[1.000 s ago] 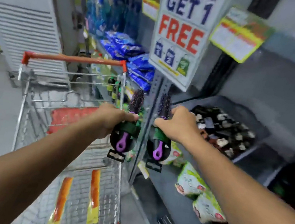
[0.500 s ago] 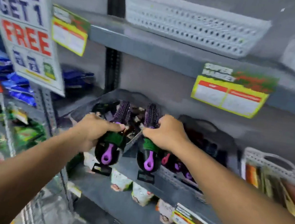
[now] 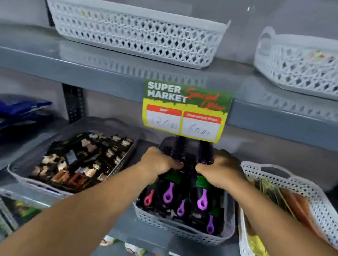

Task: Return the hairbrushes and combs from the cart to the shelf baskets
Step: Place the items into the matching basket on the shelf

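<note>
Both hands were closed, each around one round hairbrush. The left hand [image 3: 157, 161] gripped the left brush [image 3: 168, 189] at its neck, and the right hand [image 3: 218, 172] gripped the right brush [image 3: 202, 194] in the same way. Each brush had a black body, a green paper band and a smooth purple loop at the handle end; the bristle heads were dark cylinders with purple tips and pointed toward the back of the shelf. The two brushes were just above the middle basket [image 3: 180, 229], a grey plastic basket with a perforated, woven-looking wall. In this basket lay more brushes [image 3: 180, 208] of the same shape, with purple and pink loops.

To the left stood a grey basket [image 3: 26, 177] with small dark and pale hair clips [image 3: 85, 159]. To the right stood a white lattice basket [image 3: 326, 206] with flat packets. A glossy yellow and green price tag [image 3: 185, 111] hung from the edge of the grey metal shelf [image 3: 85, 70] above.
</note>
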`<state>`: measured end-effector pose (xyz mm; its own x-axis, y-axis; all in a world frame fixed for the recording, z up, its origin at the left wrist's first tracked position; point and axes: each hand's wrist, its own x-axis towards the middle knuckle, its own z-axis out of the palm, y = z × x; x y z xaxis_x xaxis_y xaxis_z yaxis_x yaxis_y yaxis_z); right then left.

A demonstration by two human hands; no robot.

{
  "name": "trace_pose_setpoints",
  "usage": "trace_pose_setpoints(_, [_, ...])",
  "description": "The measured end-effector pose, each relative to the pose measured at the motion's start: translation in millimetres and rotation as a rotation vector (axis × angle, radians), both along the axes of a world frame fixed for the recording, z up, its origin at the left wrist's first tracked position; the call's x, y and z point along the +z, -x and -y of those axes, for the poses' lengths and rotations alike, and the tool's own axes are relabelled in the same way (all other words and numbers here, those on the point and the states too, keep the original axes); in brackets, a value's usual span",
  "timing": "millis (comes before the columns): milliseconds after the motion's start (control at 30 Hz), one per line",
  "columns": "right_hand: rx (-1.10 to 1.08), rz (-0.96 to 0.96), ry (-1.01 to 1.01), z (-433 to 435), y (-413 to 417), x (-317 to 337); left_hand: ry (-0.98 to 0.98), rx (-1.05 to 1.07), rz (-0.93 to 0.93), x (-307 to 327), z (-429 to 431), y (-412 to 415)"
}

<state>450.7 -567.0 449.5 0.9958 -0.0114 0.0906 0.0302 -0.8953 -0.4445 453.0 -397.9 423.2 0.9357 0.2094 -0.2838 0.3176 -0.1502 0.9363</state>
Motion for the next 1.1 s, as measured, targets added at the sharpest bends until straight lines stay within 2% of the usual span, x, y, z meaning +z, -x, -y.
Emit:
trace_pose_setpoints(300, [-0.162, -0.135, 0.008, 39, -12, -21, -0.229, -0.088, -0.055, -22, 56, -23])
trace_pose_setpoints(533, [-0.143, -0.230, 0.094, 46, -16, -37, -0.396, -0.060, -0.128, -36, 62, -26])
trace_pose_setpoints(800, [-0.162, -0.215, 0.230, 37, -13, -44, -0.520, -0.127, -0.157, -41, 66, -32])
trace_pose_setpoints(1100, [-0.212, -0.250, 0.198, 30, -25, -66, -0.696, -0.140, -0.128, -48, 78, -31])
